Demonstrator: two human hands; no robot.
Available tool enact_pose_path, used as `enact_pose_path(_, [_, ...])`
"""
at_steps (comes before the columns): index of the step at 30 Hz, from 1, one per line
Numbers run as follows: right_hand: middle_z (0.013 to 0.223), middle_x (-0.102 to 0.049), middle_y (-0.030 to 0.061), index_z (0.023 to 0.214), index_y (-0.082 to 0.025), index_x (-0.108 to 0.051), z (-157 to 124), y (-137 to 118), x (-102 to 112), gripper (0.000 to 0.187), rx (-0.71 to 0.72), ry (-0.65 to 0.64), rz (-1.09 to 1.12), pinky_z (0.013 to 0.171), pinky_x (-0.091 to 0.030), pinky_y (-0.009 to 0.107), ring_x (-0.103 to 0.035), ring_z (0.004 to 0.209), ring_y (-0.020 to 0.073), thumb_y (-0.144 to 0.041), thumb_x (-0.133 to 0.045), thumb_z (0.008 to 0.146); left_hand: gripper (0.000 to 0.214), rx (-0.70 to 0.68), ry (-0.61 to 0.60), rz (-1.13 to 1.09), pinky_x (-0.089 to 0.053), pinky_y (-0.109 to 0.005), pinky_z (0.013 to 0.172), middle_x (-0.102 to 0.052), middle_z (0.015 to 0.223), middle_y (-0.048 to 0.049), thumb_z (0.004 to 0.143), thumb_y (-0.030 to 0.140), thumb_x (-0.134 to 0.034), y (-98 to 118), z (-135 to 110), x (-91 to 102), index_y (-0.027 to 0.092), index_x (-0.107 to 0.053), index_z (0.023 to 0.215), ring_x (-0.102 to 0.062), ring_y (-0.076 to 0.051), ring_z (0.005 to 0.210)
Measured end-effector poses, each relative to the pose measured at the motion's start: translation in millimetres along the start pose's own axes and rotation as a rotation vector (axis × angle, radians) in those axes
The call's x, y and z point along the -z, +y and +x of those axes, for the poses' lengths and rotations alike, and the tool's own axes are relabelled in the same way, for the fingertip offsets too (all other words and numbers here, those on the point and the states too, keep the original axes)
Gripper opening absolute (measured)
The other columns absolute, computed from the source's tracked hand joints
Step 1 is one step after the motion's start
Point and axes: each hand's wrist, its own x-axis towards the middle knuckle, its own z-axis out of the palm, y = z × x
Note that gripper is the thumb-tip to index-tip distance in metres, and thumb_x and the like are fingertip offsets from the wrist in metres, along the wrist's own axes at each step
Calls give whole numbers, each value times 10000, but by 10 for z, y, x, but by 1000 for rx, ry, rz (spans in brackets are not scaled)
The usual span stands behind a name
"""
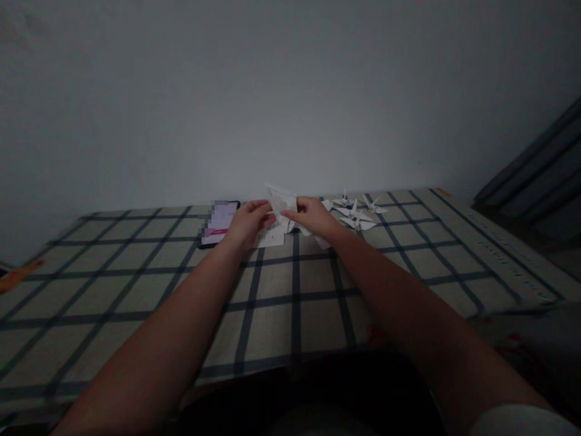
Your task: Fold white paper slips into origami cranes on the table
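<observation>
A folded piece of white paper (283, 200) stands upright between my two hands, above the cloth. My right hand (315, 215) grips its right side, thumb across the front and the other fingers behind. At its left edge is my left hand (249, 223), fingers bent together against the paper; their tips are partly hidden. Beneath the left hand lies a flat white sheet (272, 237) with faint marks. More white paper (321, 242) shows under my right hand. Several folded paper cranes (357, 217) sit just to the right.
A phone (220, 224) with a lit screen lies left of my left hand. The table has a checked cloth (313, 315) and backs onto a grey wall (290, 97). Dark folded fabric (540, 163) is at the far right; an orange item (22, 275) is at the left edge.
</observation>
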Motion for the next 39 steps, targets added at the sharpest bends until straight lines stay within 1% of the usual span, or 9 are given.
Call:
enact_pose_path(7, [759,-603,23,785,-167,-617,-28,-48,15,258,61,5,-135,640,-356,268,-505,725,154,-419,-650,827,445,56,-118,-46,-598,-316,709,-742,1040,-124,846,584,-625,68,-26,-57,177,-693,1013,-716,-232,901])
enact_pose_path(13, [662,-484,-30,677,-195,-508,-4,-25,10,384,70,99,-77,605,-308,267,-414,639,121,-508,-710,774,362,87,-191,-110,-592,-340,858,-702,1191,-133,762,244,-639,106,-101,-61,136,-689,1104,-680,-231,1046])
enact_pose_path(17, [650,-454,-40,660,-205,-475,16,-4,29,411,18,128,3,598,-308,269,-394,625,115,-524,-713,762,425,64,-236,-109,-562,-366,945,-676,1268,-131,768,240,-664,104,-100,-48,162,-663,1185,-649,-236,1143])
enact_pose_path(21, [650,-450,-42,656,-204,-479,32,10,41,419,13,166,45,595,-313,268,-391,622,111,-537,-716,751,430,79,-317,-151,-538,-383,1002,-691,1247,-122,716,162,-632,102,-110,-56,155,-680,1143,-639,-249,1179])
enact_pose_path(26, [630,-408,-55,666,-218,-418,59,26,31,408,-45,172,180,546,-305,254,-393,585,100,-518,-662,797,491,109,-274,-107,-589,-435,924,-740,1108,-144,598,72,-577,130,-165,-101,115,-692,1073,-683,-317,1100])
enact_pose_path(30, [684,-529,-37,874,-218,-507,53,-4,38,243,-121,195,305,551,-382,258,-496,596,119,-413,-644,827,384,120,-179,-37,-614,-473,843,-756,1029,-146,660,109,-634,145,-176,-119,126,-692,1040,-715,-331,1014])
enact_pose_path(34, [778,-623,-21,1293,-277,-445,26,-52,54,467,-104,228,284,588,-453,279,-554,622,142,-344,-608,860,284,128,-165,-34,-620,-466,818,-758,1017,-156,723,178,-669,160,-139,-88,125,-703,1000,-720,-339,1001])
enact_pose_path(36, [860,-651,-7,1346,-300,-429,24,-55,55,491,-49,199,269,618,-473,276,-570,656,138,-309,-572,876,286,146,-140,-52,-622,-459,818,-754,1041,-158,733,175,-665,163,-108,-60,125,-700,1013,-715,-336,1015])
enact_pose_path(39, [987,-666,19,1222,-261,-562,31,-31,51,363,0,149,233,647,-487,260,-581,705,123,-211,-513,866,278,173,-121,-80,-621,-441,837,-742,1095,-148,748,161,-633,151,-58,-18,140,-700,1017,-703,-321,1054])
